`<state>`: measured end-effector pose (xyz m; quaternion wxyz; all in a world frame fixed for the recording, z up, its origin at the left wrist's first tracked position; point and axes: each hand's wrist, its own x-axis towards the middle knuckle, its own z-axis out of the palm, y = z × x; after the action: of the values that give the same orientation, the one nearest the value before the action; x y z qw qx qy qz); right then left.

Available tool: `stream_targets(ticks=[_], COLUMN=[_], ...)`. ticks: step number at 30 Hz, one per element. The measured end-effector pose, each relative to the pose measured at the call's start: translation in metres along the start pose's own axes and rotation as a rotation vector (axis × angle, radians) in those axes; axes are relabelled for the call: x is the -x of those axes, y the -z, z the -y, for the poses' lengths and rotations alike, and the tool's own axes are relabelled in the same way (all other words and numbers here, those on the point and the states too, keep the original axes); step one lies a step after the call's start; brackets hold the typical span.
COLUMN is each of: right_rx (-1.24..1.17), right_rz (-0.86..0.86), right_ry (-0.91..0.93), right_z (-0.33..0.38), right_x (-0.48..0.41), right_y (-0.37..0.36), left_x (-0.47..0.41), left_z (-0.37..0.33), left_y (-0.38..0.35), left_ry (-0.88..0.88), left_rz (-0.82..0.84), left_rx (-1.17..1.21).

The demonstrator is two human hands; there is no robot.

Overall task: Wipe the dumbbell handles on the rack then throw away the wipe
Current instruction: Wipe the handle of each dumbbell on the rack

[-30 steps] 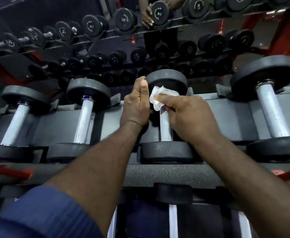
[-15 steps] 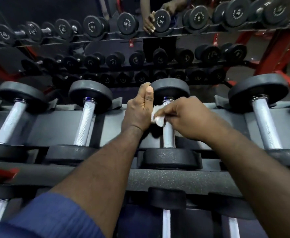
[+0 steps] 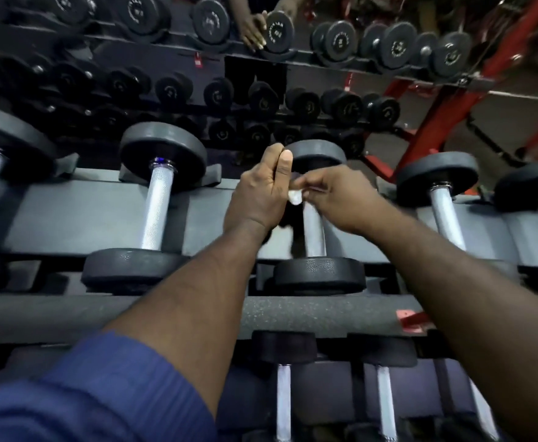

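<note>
A person's right hand pinches a small crumpled white wipe between thumb and fingertips. It presses the wipe to the far end of the steel handle of a dumbbell lying on the top tier of a gym rack. The left hand stands just beside it, on the left of the same handle, with fingers curled into the palm and thumb pointing up by the dumbbell's far head. Whether those fingers hold anything cannot be told, as the back of the hand hides them. The two hands nearly meet over the wipe, which shows only as a pale lump between them. The dumbbell lies front to back in its cradle, its near head just behind a grey padded rail. A second dumbbell lies well apart to the left and a third dumbbell to the right, both with bare steel handles. Lower dumbbells sit on the tier beneath. Rows of dark weights fill the background beside a red frame. Both forearms reach forward across the rail, a blue sleeve covering the upper left arm. The right wrist bends inward toward the handle.
</note>
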<state>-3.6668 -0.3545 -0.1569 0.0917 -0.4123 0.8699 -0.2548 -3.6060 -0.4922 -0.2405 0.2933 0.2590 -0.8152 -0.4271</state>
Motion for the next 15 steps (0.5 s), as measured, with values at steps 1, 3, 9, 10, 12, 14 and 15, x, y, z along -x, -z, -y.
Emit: stream_targets(ticks=[1,3,9,10,12,14,15], right_rx=[0.035,0.179,0.049,0.021,-0.001,-0.039,-0.074], right_rz=[0.063,0.296,0.753,0.741,0.723,0.682,0.675], right_ry=[-0.001,0.011,-0.004,0.009,0.046,0.061,0.051], right_z=[0.001,0.008,0.004,0.003,-0.002,-0.009,-0.012], right_x=[0.002,0.008,0.026,0.027,0.03,0.034,0.036], right_y=[-0.001,0.008,0.02,0.023,0.032,0.041,0.044], left_x=[0.0,0.0,0.002,0.002,0.001,0.0,0.0], left_z=[0.0,0.001,0.001,0.0,-0.001,0.0,0.001], left_y=[0.0,0.0,0.004,0.004,0.004,0.004,0.003], left_ry=[-0.003,-0.004,0.019,0.018,0.008,-0.005,-0.007], left_rz=[0.004,-0.002,-0.02,-0.019,-0.024,-0.036,-0.043], left_rx=[-0.003,-0.003,0.049,0.041,0.027,0.017,0.01])
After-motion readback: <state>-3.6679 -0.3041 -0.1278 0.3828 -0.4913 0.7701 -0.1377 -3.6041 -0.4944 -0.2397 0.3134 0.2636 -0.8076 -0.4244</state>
